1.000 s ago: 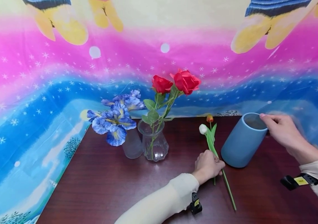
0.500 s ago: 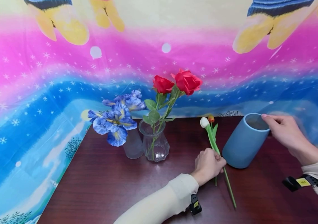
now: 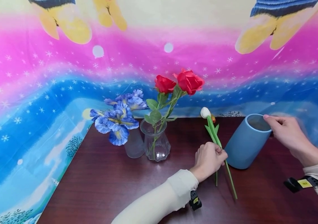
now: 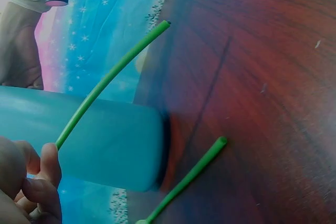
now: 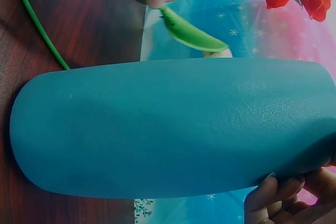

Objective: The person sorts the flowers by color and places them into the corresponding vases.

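My left hand point(image 3: 209, 160) pinches the green stem of a white tulip point(image 3: 205, 112). In the left wrist view that stem point(image 4: 105, 83) slants out from between thumb and fingers, clear of the tabletop. An orange tulip point(image 3: 213, 118) lies on the table just behind it, partly hidden by the white one; its lower stem point(image 4: 191, 174) shows beneath. Right of the stems is a blue vase point(image 3: 244, 147), its mouth open at the top. My right hand point(image 3: 286, 133) grips the vase's rim, thumb on the upper edge.
Left of my hands stand a clear glass vase point(image 3: 159, 149) with red roses point(image 3: 189, 81) and a frosted vase point(image 3: 134, 146) with blue irises point(image 3: 119, 116). The dark wooden table point(image 3: 114, 186) meets a printed backdrop point(image 3: 136, 46) behind.
My left hand has risen slightly with the white tulip, whose bloom has moved up and now overlaps the orange one. The right hand stays on the vase rim.
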The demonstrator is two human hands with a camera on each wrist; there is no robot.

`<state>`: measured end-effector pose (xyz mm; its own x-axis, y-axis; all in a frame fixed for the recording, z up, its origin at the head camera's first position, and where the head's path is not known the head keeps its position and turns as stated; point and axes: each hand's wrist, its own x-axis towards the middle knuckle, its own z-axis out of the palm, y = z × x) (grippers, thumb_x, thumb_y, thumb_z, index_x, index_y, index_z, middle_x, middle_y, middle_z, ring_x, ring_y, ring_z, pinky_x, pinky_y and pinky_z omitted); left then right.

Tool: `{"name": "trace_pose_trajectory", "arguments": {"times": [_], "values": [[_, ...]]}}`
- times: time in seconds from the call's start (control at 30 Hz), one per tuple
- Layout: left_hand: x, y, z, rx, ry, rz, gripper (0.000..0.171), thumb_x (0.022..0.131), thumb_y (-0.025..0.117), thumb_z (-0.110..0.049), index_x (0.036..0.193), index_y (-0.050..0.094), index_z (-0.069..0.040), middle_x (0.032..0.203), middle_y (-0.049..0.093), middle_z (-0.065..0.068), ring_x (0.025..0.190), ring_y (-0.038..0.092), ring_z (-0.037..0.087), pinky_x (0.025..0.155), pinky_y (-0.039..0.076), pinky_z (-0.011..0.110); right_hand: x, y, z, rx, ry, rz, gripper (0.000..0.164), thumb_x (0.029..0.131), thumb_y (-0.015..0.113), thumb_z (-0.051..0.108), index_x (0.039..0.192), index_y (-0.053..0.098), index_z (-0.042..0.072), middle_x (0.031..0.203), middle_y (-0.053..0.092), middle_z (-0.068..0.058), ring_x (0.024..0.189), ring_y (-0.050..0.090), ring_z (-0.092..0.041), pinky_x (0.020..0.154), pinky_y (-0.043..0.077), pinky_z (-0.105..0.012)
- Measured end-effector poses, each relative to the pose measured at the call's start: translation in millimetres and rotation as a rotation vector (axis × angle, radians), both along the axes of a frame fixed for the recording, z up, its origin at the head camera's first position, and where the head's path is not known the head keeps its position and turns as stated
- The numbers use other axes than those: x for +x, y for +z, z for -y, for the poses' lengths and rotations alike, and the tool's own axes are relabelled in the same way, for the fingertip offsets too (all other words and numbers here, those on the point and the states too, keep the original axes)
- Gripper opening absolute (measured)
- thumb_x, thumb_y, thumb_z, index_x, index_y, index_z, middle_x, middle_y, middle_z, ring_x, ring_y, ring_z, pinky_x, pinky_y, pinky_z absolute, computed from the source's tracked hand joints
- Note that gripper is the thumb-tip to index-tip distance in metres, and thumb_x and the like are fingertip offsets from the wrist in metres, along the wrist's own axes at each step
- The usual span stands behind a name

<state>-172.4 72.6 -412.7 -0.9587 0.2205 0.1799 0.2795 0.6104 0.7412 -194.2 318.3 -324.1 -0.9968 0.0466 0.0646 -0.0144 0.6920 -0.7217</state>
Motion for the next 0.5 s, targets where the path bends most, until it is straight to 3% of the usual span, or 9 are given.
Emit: {"name": "trace_pose_trajectory", "arguments": {"times": [0.2,0.43,0.5], "values": [[-1.4,10.3,2,0.017,-0.001,-0.027,0.030,0.092,0.065,-0.026,0.063,0.068,-0.028,0.053,0.063,-0.020,0.047,0.044,-0.012,0.047,0.037,0.014,1.8,1.7,2,-0.017,0.001,-0.007,0.064,0.108,0.038,0.041,0.140,0.050,-0.013,0.133,0.048,-0.018,0.077,0.050,0.016,0.061,0.049,-0.020],[-2.6,20.8,2,0.050,-0.010,-0.044,0.026,0.093,0.065,-0.026,0.068,0.070,-0.027,0.055,0.063,-0.019,0.049,0.046,-0.013,0.050,0.039,0.014,4.1,3.3,7,-0.029,0.000,0.000,0.063,0.108,0.037,0.039,0.141,0.048,-0.014,0.140,0.041,-0.030,0.078,0.048,0.020,0.061,0.049,-0.018],[-2.4,24.2,2,0.064,-0.017,-0.048,0.024,0.094,0.065,-0.026,0.071,0.072,-0.027,0.056,0.064,-0.019,0.049,0.047,-0.013,0.050,0.039,0.014,4.4,3.3,6,-0.037,-0.001,-0.003,0.063,0.108,0.038,0.039,0.140,0.048,-0.014,0.130,0.054,-0.012,0.077,0.049,0.018,0.061,0.050,-0.018]]}}
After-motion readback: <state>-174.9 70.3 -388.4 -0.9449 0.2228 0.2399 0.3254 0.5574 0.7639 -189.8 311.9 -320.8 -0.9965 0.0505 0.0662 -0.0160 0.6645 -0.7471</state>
